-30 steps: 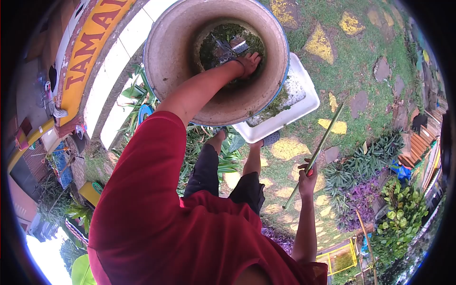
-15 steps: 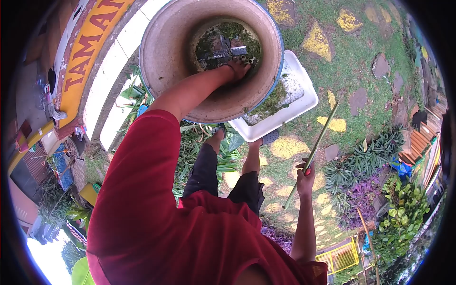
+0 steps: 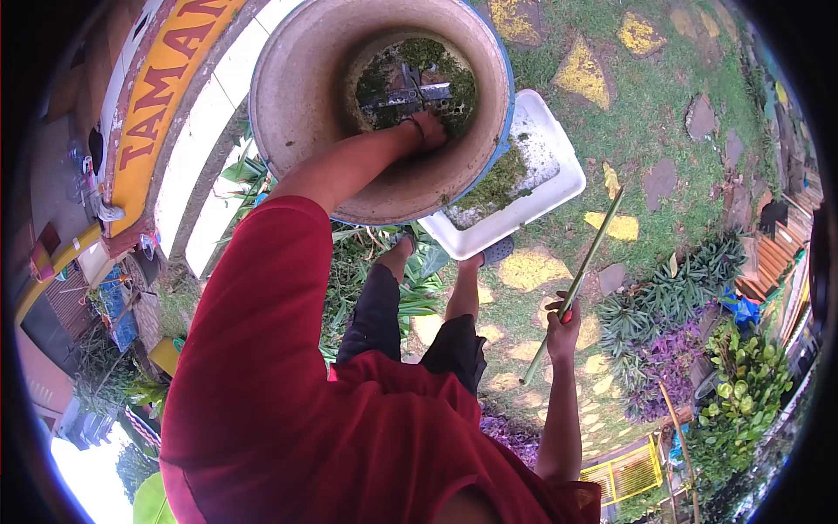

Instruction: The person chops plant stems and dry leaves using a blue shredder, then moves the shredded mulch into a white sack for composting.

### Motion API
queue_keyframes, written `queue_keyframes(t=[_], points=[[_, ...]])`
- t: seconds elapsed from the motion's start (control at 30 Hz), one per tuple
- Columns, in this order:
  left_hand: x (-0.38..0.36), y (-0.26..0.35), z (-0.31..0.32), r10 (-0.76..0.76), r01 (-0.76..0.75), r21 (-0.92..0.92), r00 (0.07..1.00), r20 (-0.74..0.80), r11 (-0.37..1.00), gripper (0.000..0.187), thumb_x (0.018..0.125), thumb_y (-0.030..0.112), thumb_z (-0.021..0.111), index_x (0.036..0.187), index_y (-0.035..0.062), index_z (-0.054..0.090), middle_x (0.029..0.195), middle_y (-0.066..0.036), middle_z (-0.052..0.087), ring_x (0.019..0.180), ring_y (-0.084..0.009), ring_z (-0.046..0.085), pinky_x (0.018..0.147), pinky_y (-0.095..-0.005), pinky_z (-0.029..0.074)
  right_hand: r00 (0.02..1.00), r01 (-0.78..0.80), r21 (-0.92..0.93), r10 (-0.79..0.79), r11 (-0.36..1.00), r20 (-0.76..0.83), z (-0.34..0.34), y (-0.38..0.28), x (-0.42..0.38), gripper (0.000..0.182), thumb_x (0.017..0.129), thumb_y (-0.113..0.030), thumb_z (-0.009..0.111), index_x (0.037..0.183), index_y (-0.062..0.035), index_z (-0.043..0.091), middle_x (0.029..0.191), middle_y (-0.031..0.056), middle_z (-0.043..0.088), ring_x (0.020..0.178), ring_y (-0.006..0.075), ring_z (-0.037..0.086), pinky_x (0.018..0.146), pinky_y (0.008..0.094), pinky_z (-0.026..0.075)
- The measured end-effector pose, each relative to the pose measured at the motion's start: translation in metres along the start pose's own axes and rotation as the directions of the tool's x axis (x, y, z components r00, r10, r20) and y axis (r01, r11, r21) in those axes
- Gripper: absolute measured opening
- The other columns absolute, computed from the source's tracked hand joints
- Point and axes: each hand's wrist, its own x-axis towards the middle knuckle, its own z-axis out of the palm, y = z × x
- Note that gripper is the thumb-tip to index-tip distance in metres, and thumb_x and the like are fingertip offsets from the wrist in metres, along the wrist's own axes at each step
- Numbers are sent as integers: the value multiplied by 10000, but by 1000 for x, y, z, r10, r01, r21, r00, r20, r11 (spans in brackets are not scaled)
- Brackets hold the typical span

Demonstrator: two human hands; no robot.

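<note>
My left hand reaches deep into a wide round drum, its fingers curled down against the floor beside a metal blade bar. What those fingers hold is hidden. Chopped green plant bits cover the drum's floor around the bar. Off to the right, my right hand is closed round a long green stalk. Something small and red also shows in that grip. Under the drum's edge sits a white tray with a heap of chopped greens.
My feet, one in a grey clog, stand close to the tray. Yellow-painted stepping stones lie in the grass. Leafy plants grow by my legs. A yellow lettered wall curves along the left, and a yellow metal frame is at lower right.
My left hand has shifted slightly left within the drum, and its spread fingers have curled in. The drum appears tilted a little to the left. My right hand and the stalk stay nearly still.
</note>
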Motion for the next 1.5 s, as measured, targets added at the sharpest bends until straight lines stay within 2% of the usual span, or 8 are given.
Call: queue_keyframes(t=[0.3,0.6,0.83,1.0,1.2,1.33,1.43,1.5], points=[[-37,-49,-73,-344,160,-615,919,-192,772,399,847,242,702,1202,73,638,1232,-194,650,1210,-362,590,1014,-467,495,998,55,-46,-55,997,9,0,-13,7,456,791,44,526,1237,-50,546,905,66,644,667,84,476,606,251,401],[23,-50,-64,-543,336,-644,827,-148,687,699,847,271,720,1367,-56,385,1457,-293,396,1243,-416,549,1048,-483,465,996,84,-35,-83,996,26,7,-21,20,455,780,51,517,1223,-46,551,905,68,639,673,82,485,606,247,406],[18,-72,-54,-552,228,-733,801,-234,641,601,834,312,726,1291,-32,542,1353,-261,547,1216,-378,588,1035,-470,478,998,68,-41,-67,997,23,4,-15,18,471,774,59,519,1232,-51,550,902,68,637,669,85,483,604,248,405],[-21,-79,-54,-878,209,-969,479,-18,134,555,838,305,728,1281,-10,617,1290,-264,613,1211,-359,602,1035,-410,487,999,46,-35,-45,998,29,6,-18,19,469,778,55,524,1233,-51,549,909,67,637,684,89,493,623,257,416],[-11,-124,-18,-971,259,-964,240,1,63,781,806,343,778,1352,-113,454,1504,-351,342,1327,-454,475,1072,-440,453,997,66,-61,-63,996,52,10,-23,31,451,785,47,513,1225,-49,548,912,57,626,706,98,504,648,255,425],[29,-117,-30,-886,489,-847,461,49,207,955,814,402,781,1435,-152,313,1526,-339,261,1405,-475,317,1180,-436,319,998,59,-28,-58,998,38,11,-21,33,451,782,45,511,1222,-49,547,907,62,623,714,104,511,648,260,430],[50,-90,-32,-912,416,-893,411,13,175,959,793,261,795,1438,-118,195,1532,-336,164,1334,-492,444,1077,-474,449,999,10,-73,-6,997,50,5,-16,28,456,779,45,511,1222,-52,549,894,63,627,711,102,511,646,262,430],[41,-64,-56,-833,368,-906,553,33,209,911,795,205,773,1430,-90,190,1473,-327,224,1310,-469,479,1056,-473,467,999,14,-78,-11,997,37,4,-7,29,452,781,42,513,1221,-52,550,890,64,635,702,101,505,646,262,426]])
